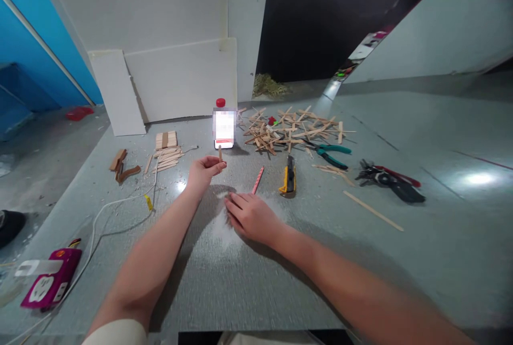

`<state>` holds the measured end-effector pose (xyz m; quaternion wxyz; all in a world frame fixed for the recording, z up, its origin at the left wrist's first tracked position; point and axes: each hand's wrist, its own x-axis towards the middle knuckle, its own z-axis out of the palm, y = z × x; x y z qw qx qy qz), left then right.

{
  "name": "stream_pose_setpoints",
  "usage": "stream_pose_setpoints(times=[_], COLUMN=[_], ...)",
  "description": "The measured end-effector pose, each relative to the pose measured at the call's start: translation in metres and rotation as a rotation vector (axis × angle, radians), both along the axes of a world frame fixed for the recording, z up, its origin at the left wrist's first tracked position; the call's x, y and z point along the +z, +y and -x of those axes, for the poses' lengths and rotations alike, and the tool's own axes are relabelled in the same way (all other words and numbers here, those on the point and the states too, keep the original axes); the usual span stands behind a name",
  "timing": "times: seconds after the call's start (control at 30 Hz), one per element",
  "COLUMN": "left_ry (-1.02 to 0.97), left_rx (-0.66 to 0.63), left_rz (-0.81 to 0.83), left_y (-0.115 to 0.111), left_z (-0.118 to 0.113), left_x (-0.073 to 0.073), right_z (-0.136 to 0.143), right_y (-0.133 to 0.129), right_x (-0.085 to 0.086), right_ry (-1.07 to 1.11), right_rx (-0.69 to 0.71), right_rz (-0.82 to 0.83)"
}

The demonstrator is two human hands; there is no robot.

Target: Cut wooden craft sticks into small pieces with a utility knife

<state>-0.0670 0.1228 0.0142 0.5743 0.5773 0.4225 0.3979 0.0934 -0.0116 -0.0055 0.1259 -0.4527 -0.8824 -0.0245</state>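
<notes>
Pinched in the fingers of my left hand (206, 172) is a short wooden stick (220, 154), held upright above the table, in front of a bottle with a red cap (220, 102). My right hand (252, 216) rests low on the grey table (224, 286), fingers curled together and tips down; whether anything lies under them is hidden. Just beyond it is a pink striped stick (258, 179). A yellow and black utility knife (289, 176) lies to the right of that.
Wooden sticks lie in a loose pile (266, 133) at the back. Teal-handled pliers (332, 154) and a black and red tool (390, 180) lie right. Stacked sticks (166, 140), brown pieces (118, 160), a white cable (120, 199) and a magenta box (54, 278) are left.
</notes>
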Motion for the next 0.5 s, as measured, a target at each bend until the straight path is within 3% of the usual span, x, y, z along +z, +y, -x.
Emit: stream_pose_setpoints(times=[0.13,0.27,0.4,0.5], left_ry=[-0.056,-0.144,-0.185,-0.199], left_rx=[0.074,0.204,0.279,0.303], left_rz=[-0.124,-0.242,-0.286,-0.294], left_y=[0.001,0.006,0.011,0.015], left_z=[0.021,0.053,0.079,0.088], left_x=[0.041,0.079,0.095,0.097], right_z=[0.019,0.063,0.118,0.150], right_y=[0.029,0.101,0.171,0.197], right_x=[0.013,0.021,0.025,0.024], right_ry=[0.061,0.097,0.149,0.177], right_rx=[0.043,0.089,0.028,-0.044], right_rz=[0.054,0.142,0.205,0.267])
